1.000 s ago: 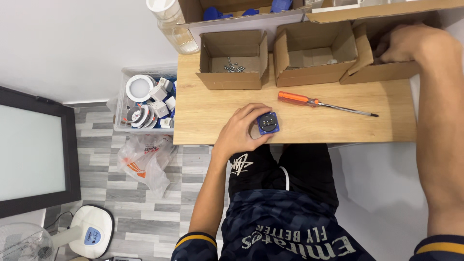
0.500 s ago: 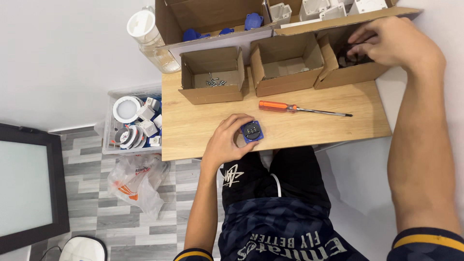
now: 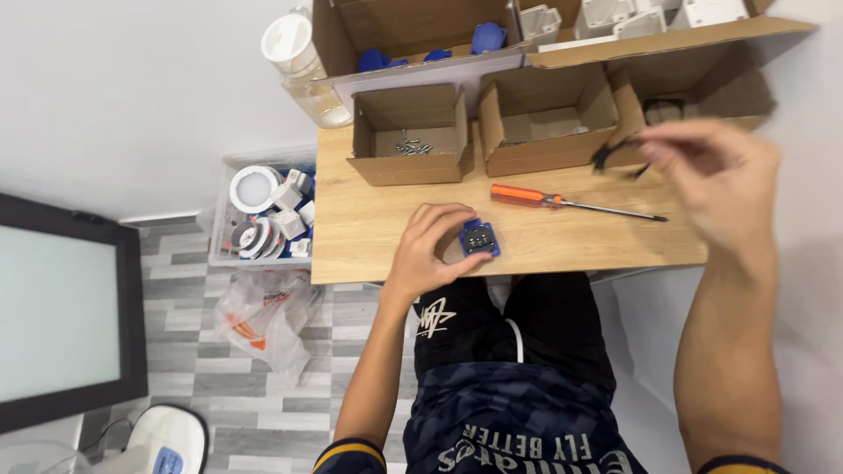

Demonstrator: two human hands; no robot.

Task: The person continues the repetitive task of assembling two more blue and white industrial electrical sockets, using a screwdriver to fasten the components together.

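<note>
My left hand (image 3: 430,247) rests on the wooden table (image 3: 369,228) near its front edge, with its fingers around a small blue square part (image 3: 479,239) with a dark centre. My right hand (image 3: 716,180) is raised over the table's right end, blurred, pinching a small thin black piece (image 3: 608,156) between its fingertips, just in front of the rightmost cardboard box (image 3: 694,101). An orange-handled screwdriver (image 3: 562,202) lies flat on the table between the two hands.
Three small open cardboard boxes stand along the back: the left one (image 3: 408,132) holds screws, the middle one (image 3: 544,118) looks nearly bare. Behind them a larger box (image 3: 421,35) holds blue parts. A plastic jar (image 3: 303,66), a floor bin of white parts (image 3: 268,215) and a plastic bag (image 3: 263,320) sit left.
My right hand has come out of the rightmost box and lifted toward me, now with a small black piece in its fingers. My left hand stays on the blue part.
</note>
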